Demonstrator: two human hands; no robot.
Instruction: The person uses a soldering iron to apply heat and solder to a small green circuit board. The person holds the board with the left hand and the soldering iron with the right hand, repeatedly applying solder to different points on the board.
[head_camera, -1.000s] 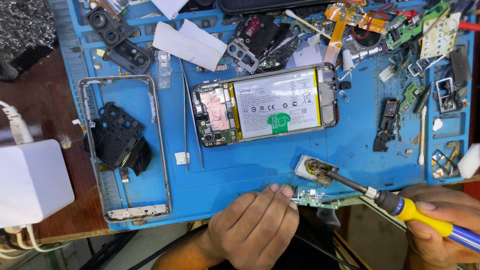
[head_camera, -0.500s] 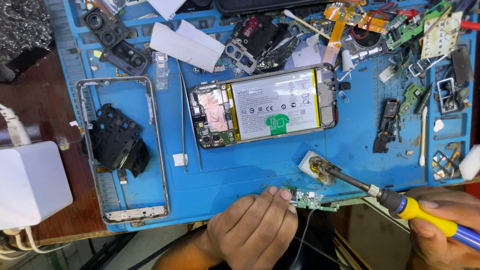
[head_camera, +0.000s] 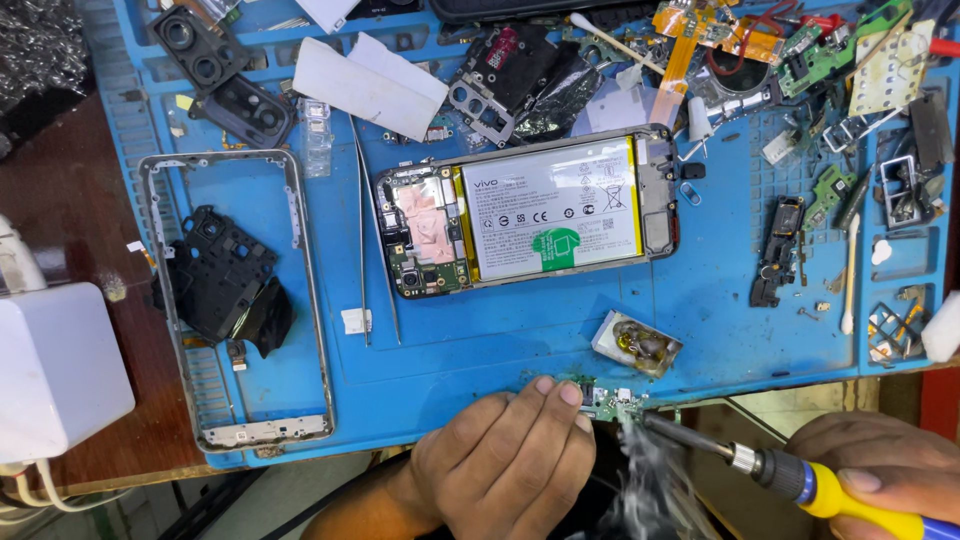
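Since the earlier frames, the soldering iron (head_camera: 800, 478) tip has left the flux tin (head_camera: 638, 343) and now sits on the small circuit board (head_camera: 605, 400) at the worktop's near edge, with smoke rising below it. Right hand (head_camera: 880, 462) is clenched round the iron's yellow and blue handle at the near right corner. Left hand (head_camera: 510, 460) lies palm down, fingertips (head_camera: 570, 393) pressing the board's left end to pin it on the blue mat (head_camera: 480, 345). Assessment: the board is very light, thin, stiff and fragile, and likely hot near the joint; hold it by its bare edge away from the tip. Further out lies the opened phone (head_camera: 525, 213) at mat centre, tweezers (head_camera: 362, 240) to its left, then the phone frame (head_camera: 235, 300) toward the left edge.
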